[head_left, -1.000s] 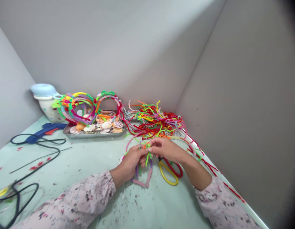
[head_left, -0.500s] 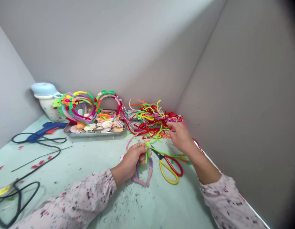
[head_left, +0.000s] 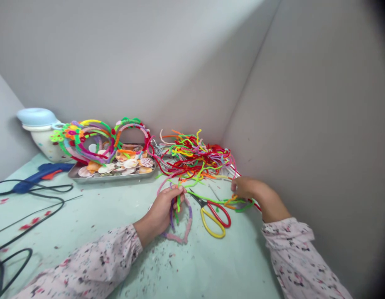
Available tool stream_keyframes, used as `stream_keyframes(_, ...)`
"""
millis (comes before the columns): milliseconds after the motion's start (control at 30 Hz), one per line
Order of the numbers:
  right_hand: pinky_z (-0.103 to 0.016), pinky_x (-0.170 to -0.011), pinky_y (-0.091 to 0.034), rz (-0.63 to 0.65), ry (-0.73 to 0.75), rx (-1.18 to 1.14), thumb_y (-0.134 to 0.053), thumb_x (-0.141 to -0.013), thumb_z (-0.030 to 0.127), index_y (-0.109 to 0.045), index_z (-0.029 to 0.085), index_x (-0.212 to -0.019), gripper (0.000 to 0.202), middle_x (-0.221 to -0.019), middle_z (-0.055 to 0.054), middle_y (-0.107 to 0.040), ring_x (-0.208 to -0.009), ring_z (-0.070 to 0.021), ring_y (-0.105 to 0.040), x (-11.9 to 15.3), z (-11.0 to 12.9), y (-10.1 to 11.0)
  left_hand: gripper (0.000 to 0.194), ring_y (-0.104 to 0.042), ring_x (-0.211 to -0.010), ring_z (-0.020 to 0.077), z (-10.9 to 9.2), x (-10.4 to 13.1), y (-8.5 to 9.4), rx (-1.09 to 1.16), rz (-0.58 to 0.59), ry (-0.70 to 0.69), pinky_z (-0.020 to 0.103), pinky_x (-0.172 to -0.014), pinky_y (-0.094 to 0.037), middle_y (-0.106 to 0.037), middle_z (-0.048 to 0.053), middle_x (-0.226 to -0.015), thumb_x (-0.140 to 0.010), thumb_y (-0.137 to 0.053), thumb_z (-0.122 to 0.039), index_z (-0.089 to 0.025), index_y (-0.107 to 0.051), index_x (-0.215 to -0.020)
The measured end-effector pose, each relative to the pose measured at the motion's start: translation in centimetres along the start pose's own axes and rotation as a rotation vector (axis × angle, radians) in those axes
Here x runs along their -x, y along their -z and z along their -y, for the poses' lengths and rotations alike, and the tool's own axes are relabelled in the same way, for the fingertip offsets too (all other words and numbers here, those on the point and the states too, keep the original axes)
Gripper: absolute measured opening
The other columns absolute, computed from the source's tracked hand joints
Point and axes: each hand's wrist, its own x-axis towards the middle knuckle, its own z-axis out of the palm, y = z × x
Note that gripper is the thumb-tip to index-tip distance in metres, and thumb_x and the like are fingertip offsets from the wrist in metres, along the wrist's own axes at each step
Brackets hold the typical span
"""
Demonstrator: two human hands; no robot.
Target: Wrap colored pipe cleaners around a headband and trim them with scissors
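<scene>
My left hand (head_left: pixel 163 209) is closed, pinching short green pipe cleaners (head_left: pixel 179 203) between thumb and fingers. Below it hangs a purple and pink pipe-cleaner loop (head_left: pixel 188 226), partly hidden behind the hand. At the right table edge, my right hand (head_left: pixel 250 191) points down with its fingers bent together. Just under those fingers lie orange and green pipe cleaners (head_left: pixel 231 202); what the fingertips grip, if anything, is hidden. Scissors (head_left: pixel 215 220) with one red and one yellow handle lie between my hands, the blades toward the left hand.
Behind my hands is a tangled pile of coloured pipe cleaners (head_left: pixel 195 155). Left of it, a metal tray (head_left: pixel 117 178) holds shells, with pipe-cleaner headbands (head_left: pixel 92 141) standing on it. A blue glue gun (head_left: pixel 33 178), black cable (head_left: pixel 55 199) and light-blue-lidded container (head_left: pixel 39 128) are farther left.
My right hand has moved from the edge of the pipe-cleaner pile down and right to the orange and green pieces. My left hand keeps its hold. The whole view has shifted slightly.
</scene>
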Motion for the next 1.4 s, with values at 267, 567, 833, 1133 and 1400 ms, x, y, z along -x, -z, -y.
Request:
stream_keyframes(267,-0.024,-0.042,-0.037,0.108,0.022,-0.157,-0.067,-0.054,0.010,-0.065,0.020,-0.057,0.010,-0.047,0.000,-0.059,-0.038,-0.0116,-0.049,-0.3,-0.1,-0.6,0.017,-0.038,-0.044,0.0044,-0.1,0.0,-0.1,0.005,0.001,0.008,0.015,-0.040,-0.033,-0.051,-0.003,-0.058,-0.073,-0.068,-0.028,-0.013,-0.059,-0.072)
stream_keyframes(567,-0.023,-0.048,-0.036,-0.221,0.157,-0.413,-0.059,-0.067,0.022,-0.053,0.019,-0.065,0.007,-0.057,0.001,-0.058,-0.052,-0.0110,-0.050,0.4,1.4,1.2,0.015,-0.038,-0.044,0.0047,0.0,0.0,0.1,-0.005,-0.018,0.019,0.016,-0.040,-0.035,-0.050,-0.003,-0.058,-0.070,-0.069,-0.024,-0.014,-0.058,-0.069)
stream_keyframes(833,-0.025,-0.057,-0.044,-0.040,0.465,-0.780,-0.062,-0.071,0.028,-0.055,0.021,-0.073,0.010,-0.067,0.001,-0.064,-0.060,-0.0120,-0.057,2.8,6.8,0.5,0.021,-0.037,-0.046,0.0043,0.2,0.1,0.0,-0.073,0.046,-0.061,0.016,-0.040,-0.033,-0.045,-0.006,-0.060,-0.071,-0.075,-0.027,-0.015,-0.060,-0.078)
stream_keyframes(1133,-0.022,-0.053,-0.039,-0.051,0.562,-0.788,-0.062,-0.072,0.022,-0.055,0.020,-0.075,0.007,-0.066,0.004,-0.059,-0.060,-0.0103,-0.052,4.7,12.1,-3.0,0.026,-0.041,-0.051,0.0045,0.2,0.3,-0.3,-0.175,0.063,-0.116,0.017,-0.045,-0.033,-0.051,-0.003,-0.068,-0.073,-0.075,-0.031,-0.014,-0.060,-0.086)
stream_keyframes(1400,-0.025,-0.063,-0.046,0.120,0.543,-0.949,-0.062,-0.075,0.024,-0.061,0.018,-0.096,0.022,-0.081,0.001,-0.061,-0.067,-0.0108,-0.056,4.8,11.6,-2.1,0.023,-0.036,-0.048,0.0046,0.2,-0.1,-0.1,-0.122,0.055,-0.089,0.017,-0.044,-0.033,-0.045,-0.005,-0.060,-0.074,-0.074,-0.031,-0.014,-0.059,-0.080)
